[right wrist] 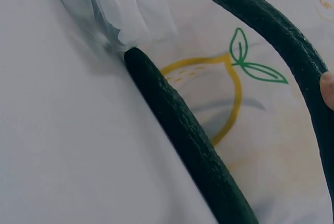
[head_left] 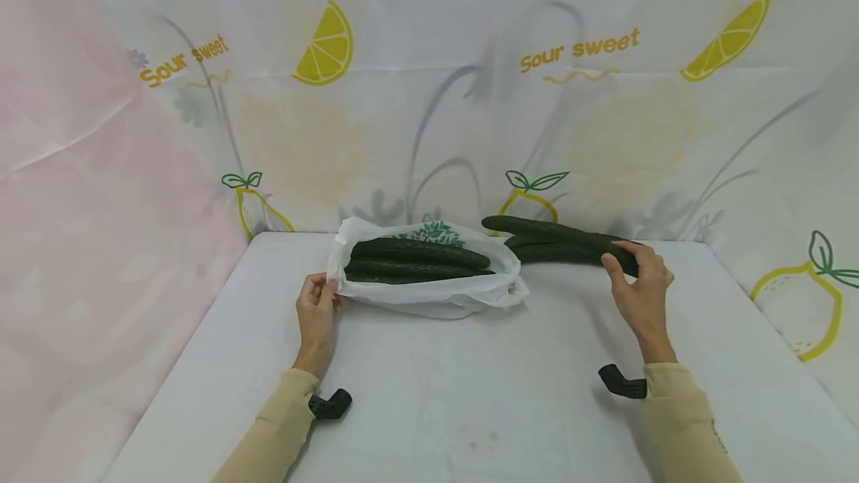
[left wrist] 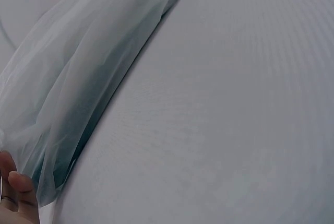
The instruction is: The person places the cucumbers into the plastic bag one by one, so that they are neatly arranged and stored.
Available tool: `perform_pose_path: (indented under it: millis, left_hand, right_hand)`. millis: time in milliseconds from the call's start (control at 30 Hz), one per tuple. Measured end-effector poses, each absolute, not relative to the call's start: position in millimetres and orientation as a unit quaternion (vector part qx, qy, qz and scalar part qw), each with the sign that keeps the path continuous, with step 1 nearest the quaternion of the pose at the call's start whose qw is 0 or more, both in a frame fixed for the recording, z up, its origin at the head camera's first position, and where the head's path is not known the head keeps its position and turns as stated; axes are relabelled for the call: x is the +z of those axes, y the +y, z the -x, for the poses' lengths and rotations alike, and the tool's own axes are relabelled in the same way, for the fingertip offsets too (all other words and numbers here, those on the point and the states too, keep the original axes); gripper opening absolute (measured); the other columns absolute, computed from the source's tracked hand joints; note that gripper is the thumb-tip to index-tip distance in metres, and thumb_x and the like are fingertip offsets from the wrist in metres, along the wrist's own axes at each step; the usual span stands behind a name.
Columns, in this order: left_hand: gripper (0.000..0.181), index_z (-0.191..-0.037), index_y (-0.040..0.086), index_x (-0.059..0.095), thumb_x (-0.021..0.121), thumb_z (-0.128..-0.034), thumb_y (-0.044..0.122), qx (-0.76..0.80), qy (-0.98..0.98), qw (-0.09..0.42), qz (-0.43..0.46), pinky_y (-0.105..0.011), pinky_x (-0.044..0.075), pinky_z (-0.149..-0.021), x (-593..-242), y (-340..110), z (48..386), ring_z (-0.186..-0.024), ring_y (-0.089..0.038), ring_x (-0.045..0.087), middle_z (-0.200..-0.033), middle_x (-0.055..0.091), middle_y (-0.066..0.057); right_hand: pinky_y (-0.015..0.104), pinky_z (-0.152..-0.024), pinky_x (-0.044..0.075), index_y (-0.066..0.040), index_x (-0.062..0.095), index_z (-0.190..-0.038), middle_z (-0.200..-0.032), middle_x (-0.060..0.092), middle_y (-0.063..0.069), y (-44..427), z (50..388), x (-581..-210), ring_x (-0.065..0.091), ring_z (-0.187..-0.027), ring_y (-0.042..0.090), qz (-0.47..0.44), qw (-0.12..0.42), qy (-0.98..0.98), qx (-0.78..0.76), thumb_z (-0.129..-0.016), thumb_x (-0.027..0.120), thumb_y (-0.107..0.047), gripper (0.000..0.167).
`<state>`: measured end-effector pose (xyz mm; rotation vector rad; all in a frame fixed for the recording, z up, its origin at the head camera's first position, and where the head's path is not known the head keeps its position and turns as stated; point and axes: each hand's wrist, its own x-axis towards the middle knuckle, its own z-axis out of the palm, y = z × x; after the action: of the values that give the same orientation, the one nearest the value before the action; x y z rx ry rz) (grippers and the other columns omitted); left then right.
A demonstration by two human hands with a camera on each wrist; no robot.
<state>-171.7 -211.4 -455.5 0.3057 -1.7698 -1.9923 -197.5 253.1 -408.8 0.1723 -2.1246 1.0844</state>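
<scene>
Lemon-print cloth (head_left: 429, 125) hangs behind the white desk (head_left: 456, 393). My left grip (head_left: 317, 319) pinches the left end of a bag (head_left: 429, 298) with cucumbers (head_left: 416, 252) inside; to its right, beside a loose cucumber (right wrist: 180, 119), my right grip (head_left: 642, 293) holds another cucumber (right wrist: 274, 28).

Bag (head_left: 429, 300): on table (head_left: 429, 386)
Bagged cucumbers (head_left: 416, 250): inside bag, side by side
Loose cucumbers (head_left: 567, 238): right of bag
Backdrop (head_left: 376, 125): behind table

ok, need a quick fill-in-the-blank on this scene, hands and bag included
1. The bag pinched by the left hand is coloured ____.
2. A cucumber outside the bag is held by the ____ hand.
3. Printed leaves on the bag are coloured ____.
4. Orange backdrop lettering reads "____ sweet".

Missing: white; right; green; Sour
</scene>
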Motion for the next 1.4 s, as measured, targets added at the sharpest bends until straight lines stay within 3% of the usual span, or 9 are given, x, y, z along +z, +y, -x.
perform_pose_path:
  millis: [500, 833, 1400]
  left_hand:
    - [0.012, -0.103, 0.000, 0.053, 0.052, -0.0956, 0.009, -0.720, -0.646, 0.229, -0.110, -0.018, 0.042, -0.055, -457.7, -212.4, 170.8, -0.064, -0.008, 0.048, -0.077, 0.056, 0.008]
    - [0.013, -0.102, 0.002, 0.054, 0.053, -0.0956, 0.013, -0.701, -0.665, 0.230, -0.114, -0.020, 0.043, -0.055, -458.0, -213.6, 170.2, -0.064, -0.009, 0.050, -0.077, 0.056, 0.007]
    - [0.012, -0.102, 0.004, 0.054, 0.053, -0.0960, 0.014, -0.703, -0.665, 0.223, -0.118, -0.020, 0.043, -0.056, -457.7, -214.0, 170.1, -0.064, -0.007, 0.049, -0.079, 0.056, 0.007]
  right_hand:
    - [0.048, -0.095, 0.018, 0.001, 0.061, -0.113, -0.110, 0.060, 0.022, 237.1, 198.5, -409.0, 0.048, -0.107, 0.036, -0.102, 0.373, -0.824, 0.414, -0.084, 0.070, -0.009, 0.033]
    - [0.055, -0.100, 0.015, 0.001, 0.061, -0.115, -0.113, 0.058, 0.022, 225.9, 195.4, -408.1, 0.045, -0.114, 0.039, -0.106, 0.344, -0.834, 0.418, -0.086, 0.068, -0.013, 0.032]
    - [0.055, -0.097, 0.017, -0.001, 0.062, -0.112, -0.110, 0.060, 0.019, 212.4, 196.9, -410.1, 0.048, -0.107, 0.036, -0.125, 0.347, -0.839, 0.400, -0.084, 0.071, -0.013, 0.031]
